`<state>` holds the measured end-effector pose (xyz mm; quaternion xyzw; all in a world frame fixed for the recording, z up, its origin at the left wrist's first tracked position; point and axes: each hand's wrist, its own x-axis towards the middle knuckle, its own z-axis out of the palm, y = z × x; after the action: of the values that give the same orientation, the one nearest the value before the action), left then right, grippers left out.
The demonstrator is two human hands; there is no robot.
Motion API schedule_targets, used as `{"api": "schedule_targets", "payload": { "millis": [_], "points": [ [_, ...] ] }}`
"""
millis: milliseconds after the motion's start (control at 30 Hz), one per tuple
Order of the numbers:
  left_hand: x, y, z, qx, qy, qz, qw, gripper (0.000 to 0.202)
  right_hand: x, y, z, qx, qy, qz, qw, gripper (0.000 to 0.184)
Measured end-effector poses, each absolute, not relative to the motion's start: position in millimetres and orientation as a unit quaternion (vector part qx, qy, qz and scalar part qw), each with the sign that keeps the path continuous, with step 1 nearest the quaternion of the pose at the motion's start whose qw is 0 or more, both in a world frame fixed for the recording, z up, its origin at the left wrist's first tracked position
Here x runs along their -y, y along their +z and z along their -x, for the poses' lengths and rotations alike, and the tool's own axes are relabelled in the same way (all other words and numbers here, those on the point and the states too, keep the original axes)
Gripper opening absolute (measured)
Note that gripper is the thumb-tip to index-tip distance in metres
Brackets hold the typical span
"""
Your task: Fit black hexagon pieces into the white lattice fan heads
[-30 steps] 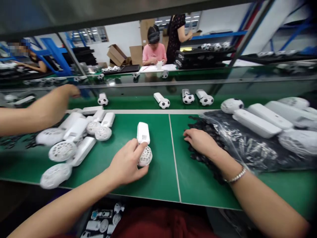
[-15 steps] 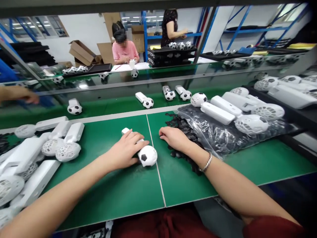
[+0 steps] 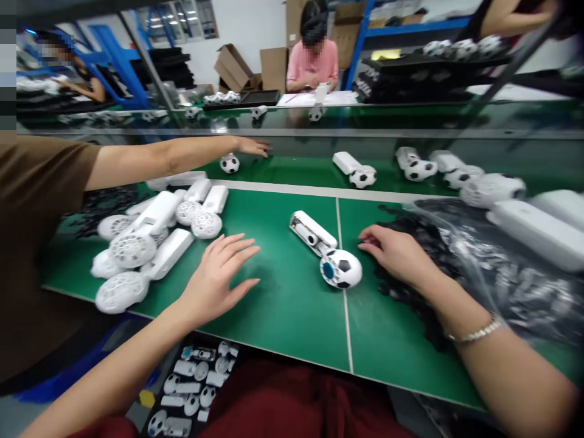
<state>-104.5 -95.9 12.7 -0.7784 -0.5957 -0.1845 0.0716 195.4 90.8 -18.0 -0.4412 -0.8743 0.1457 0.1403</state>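
Note:
A football-patterned handheld fan (image 3: 342, 269) lies on the green table in front of me. Its white handle (image 3: 314, 234) is uncovered, with inner parts showing, and a blue disc sits in its head. My left hand (image 3: 223, 274) hovers to the left of the fan, fingers spread and holding nothing. On the fan's other side, my right hand (image 3: 395, 252) has curled fingers and a thumb close to the index finger. Whatever may be between those fingertips is too small to see. Small black pieces (image 3: 426, 310) lie in a pile under and beside that hand.
White fan shells (image 3: 132, 249) with grilles are heaped at the left. A clear plastic bag (image 3: 502, 267) with white shells (image 3: 538, 234) on it lies at the right. Several fans (image 3: 362, 176) sit on the green belt beyond. A co-worker's arm (image 3: 173, 157) reaches over from the left.
My left hand has let go of the fan and moved away leftward. The fan now lies with its open side showing. The co-worker's arm reaches further in; the view has turned left.

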Motion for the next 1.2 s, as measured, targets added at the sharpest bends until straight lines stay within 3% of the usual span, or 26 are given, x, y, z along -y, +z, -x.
{"api": "schedule_targets", "payload": {
  "millis": [233,467,667,733,800,900,1067,1200],
  "points": [
    [-5.1,17.7,33.5,0.440,-0.085,0.894,-0.020,0.064,-85.2,-12.0,-197.6,0.884,0.153,0.417,0.145,0.012],
    [-13.6,30.3,22.2,0.445,0.046,0.894,0.003,0.036,-87.9,-17.6,-200.2,0.868,0.179,0.436,0.154,0.010],
    [14.3,26.2,27.7,0.459,0.081,0.877,-0.120,0.016,-88.7,-19.9,-199.4,0.880,0.176,0.408,0.168,0.010],
    [10.4,20.8,25.9,0.544,0.049,0.832,-0.097,0.025,-86.9,-17.0,-199.0,0.871,0.182,0.415,0.191,0.008],
    [2.1,16.2,23.2,0.617,-0.003,0.783,-0.073,0.050,-83.7,-12.0,-198.3,0.859,0.199,0.412,0.231,0.005],
    [-9.4,11.1,19.0,0.638,-0.011,0.766,-0.082,0.073,-76.0,-4.3,-195.6,0.856,0.237,0.355,0.293,0.006],
    [-11.5,4.9,14.4,0.620,0.008,0.781,-0.073,0.083,-61.2,-1.0,-184.7,0.891,0.264,0.240,0.280,0.008],
    [-7.4,3.7,17.2,0.589,-0.048,0.802,-0.086,0.083,-52.9,-3.5,-175.5,0.911,0.230,0.234,0.248,0.006]
  ]
}}
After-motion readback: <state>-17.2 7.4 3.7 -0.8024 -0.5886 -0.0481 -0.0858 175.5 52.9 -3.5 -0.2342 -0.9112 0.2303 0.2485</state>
